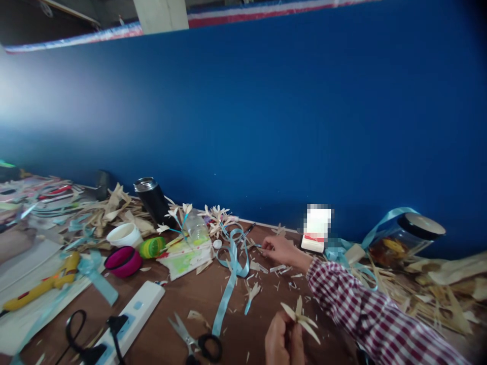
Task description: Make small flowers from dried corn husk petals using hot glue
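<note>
My left hand (279, 340), at the bottom, pinches a pale husk flower (299, 318) with several pointed petals spread open. Farther back, my right hand (281, 250) in a checked sleeve reaches over the table with thumb and fingers together. A small bluish bit shows by its fingertips; what they hold, if anything, I cannot make out. Between the hands lie pale scraps (279, 268) and a small husk flower (252, 295) with a blue stem. Left of my right hand, a light blue ribbon (228, 299) curls across the brown table (175, 309). A cluster of husk flowers (217, 218) stands behind it.
Scissors (192, 339) lie open near the front, beside a white power strip (137, 309). A yellow glue gun (41, 289), pink bowl-shaped item (123, 261) and black flask (152, 200) are left. A phone (316, 228) and lidded jar (403, 238) stand right, before a blue partition (266, 111).
</note>
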Demonstrator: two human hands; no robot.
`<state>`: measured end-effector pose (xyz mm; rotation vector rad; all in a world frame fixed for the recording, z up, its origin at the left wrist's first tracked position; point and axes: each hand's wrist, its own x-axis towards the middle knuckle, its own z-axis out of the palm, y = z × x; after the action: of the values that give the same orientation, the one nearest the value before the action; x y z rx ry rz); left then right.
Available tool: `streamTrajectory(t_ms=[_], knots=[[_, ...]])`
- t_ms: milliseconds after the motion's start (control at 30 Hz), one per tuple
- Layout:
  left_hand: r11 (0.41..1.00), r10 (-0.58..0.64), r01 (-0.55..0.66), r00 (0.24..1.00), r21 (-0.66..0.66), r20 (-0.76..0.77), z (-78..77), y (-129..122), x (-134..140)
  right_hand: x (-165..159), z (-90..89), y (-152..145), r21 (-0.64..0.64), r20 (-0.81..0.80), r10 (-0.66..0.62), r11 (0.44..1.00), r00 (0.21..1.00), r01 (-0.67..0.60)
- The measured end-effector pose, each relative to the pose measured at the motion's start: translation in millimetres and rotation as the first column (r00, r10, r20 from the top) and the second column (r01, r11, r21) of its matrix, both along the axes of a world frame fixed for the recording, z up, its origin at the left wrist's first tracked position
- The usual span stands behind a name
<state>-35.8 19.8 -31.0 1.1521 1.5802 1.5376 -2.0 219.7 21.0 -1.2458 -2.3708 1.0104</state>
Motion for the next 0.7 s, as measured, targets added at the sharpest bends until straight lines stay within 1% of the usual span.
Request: streamTrajectory(t_ms=[167,267,433,533,700], knots=[[0.999,-0.027,0.028,0.999,0.023,-0.020,4.3,-1,-2,-2,3.8,1,-0.062,-0.035,0.033,0.997,0.999,-0.035],[0.999,-0.036,0.037,0.999,0.023,-0.039,6.2,-1,-4,-2,1.1,0,-0.149,-0.080,0.009,0.989,0.997,-0.020],[0.997,-0.044,0.047,0.998,0.057,-0.043,5.1,-1,-4,3,-2.3,-6,-0.313,-0.199,-0.054,0.950,0.978,-0.011],[0.996,-0.061,0.064,0.997,0.066,-0.040,5.0,-1,-5,11,5.4,-15,-0.369,-0.265,-0.105,0.929,0.959,0.000],[0.993,-0.090,0.090,0.996,0.073,-0.004,9.0,1,-10,31,28.9,-46,-0.418,-0.350,-0.241,0.905,0.905,0.079]])
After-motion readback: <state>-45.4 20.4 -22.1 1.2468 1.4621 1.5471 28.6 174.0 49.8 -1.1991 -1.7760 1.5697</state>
